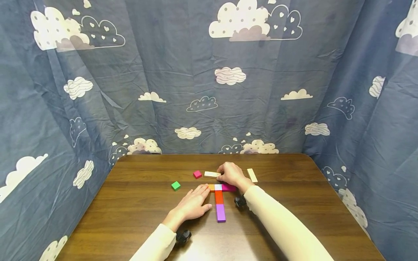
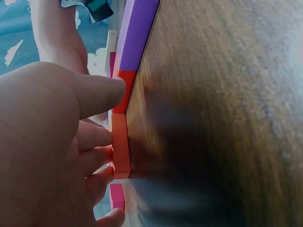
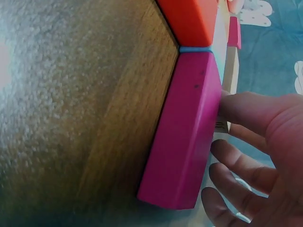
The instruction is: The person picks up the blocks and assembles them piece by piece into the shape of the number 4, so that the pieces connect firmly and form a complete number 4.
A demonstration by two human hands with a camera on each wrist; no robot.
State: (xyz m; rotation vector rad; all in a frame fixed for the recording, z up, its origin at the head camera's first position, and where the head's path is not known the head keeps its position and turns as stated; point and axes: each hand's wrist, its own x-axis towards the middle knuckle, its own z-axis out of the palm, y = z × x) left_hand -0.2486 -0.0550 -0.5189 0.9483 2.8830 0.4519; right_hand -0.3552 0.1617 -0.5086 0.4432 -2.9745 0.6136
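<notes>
Flat blocks form a T on the wooden table: an orange block (image 1: pixel 212 188), a pale blue square (image 1: pixel 218 187) and a magenta block (image 1: pixel 229 187) across, with a red block (image 1: pixel 218 197) and a purple block (image 1: pixel 220 213) running down from the middle. My left hand (image 1: pixel 192 203) lies with extended fingers, the fingertips against the orange block (image 2: pixel 120 146). Beyond the crossbar, my right hand (image 1: pixel 232 174) pinches the right end of a cream block (image 1: pixel 211 174) between thumb and finger. In the right wrist view its thumb overlaps the edge of the magenta block (image 3: pixel 184 127).
A pink block (image 1: pixel 197 174) lies just left of the held cream block, and a green block (image 1: pixel 175 186) sits farther left and nearer. Another cream block (image 1: pixel 252 175) is right of my right hand. A cloud-patterned curtain (image 1: pixel 202 119) hangs behind the table (image 1: pixel 137 210).
</notes>
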